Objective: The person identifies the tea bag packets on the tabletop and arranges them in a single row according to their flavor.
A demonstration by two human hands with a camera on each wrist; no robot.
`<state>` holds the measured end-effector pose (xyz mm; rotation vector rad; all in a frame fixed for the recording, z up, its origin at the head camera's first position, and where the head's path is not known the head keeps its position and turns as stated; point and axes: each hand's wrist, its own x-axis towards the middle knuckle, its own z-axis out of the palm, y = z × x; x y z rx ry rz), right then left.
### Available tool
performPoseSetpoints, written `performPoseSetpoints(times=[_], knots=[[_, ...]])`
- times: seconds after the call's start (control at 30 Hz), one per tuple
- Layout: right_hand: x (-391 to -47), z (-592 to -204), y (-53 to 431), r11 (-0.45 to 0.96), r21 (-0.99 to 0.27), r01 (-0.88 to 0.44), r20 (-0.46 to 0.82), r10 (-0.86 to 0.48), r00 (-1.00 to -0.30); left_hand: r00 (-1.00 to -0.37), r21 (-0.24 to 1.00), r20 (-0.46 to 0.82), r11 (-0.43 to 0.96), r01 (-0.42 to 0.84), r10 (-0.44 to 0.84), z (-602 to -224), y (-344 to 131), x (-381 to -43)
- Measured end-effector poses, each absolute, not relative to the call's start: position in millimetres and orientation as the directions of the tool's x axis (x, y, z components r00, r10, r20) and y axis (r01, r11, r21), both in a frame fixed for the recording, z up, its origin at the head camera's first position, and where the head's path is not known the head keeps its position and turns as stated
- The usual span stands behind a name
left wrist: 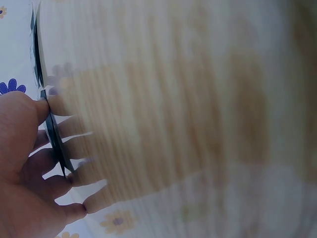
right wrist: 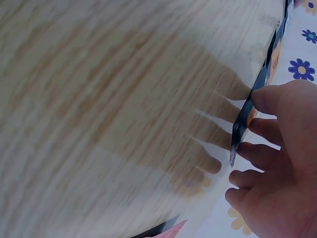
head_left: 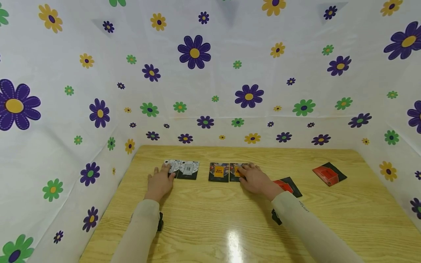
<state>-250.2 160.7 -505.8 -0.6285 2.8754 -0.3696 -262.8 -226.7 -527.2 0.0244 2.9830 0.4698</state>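
Observation:
My left hand (head_left: pixel 159 183) lies with spread fingers on a flat square black-and-white packet (head_left: pixel 176 166) at the back left. A matching packet (head_left: pixel 189 170) sits right beside it. In the left wrist view, fingertips and thumb (left wrist: pixel 43 106) touch the packet's edge along the tabletop. My right hand (head_left: pixel 256 179) rests its fingers on a black packet with a yellow label (head_left: pixel 234 176), partly covering it. Another yellow-labelled packet (head_left: pixel 219 172) lies just to its left. The right wrist view has the fingertips on the packet (right wrist: pixel 238 130), flat against the wood.
A red-and-black packet (head_left: pixel 294 187) lies partly hidden behind my right forearm. A second one (head_left: pixel 329 174) is turned at an angle at the far right. The glossy wooden table (head_left: pixel 210 212) is bordered by white flower-printed cloth walls (head_left: pixel 223 98).

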Motion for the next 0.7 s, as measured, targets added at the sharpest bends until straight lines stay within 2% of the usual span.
performPoseSetpoints(times=[0.3, 0.7], knots=[[-247, -501, 170, 0.881, -0.311, -0.356, -0.106, -0.405, -0.908, -0.992, 0.307, -0.123, 0.952, -0.006, 0.033, -528, -227, -262], [-229, -494, 227, 0.866, -0.328, -0.378, 0.041, -0.387, -0.921, -0.993, 0.314, -0.114, 0.950, 0.001, 0.038, -529, -228, -264]])
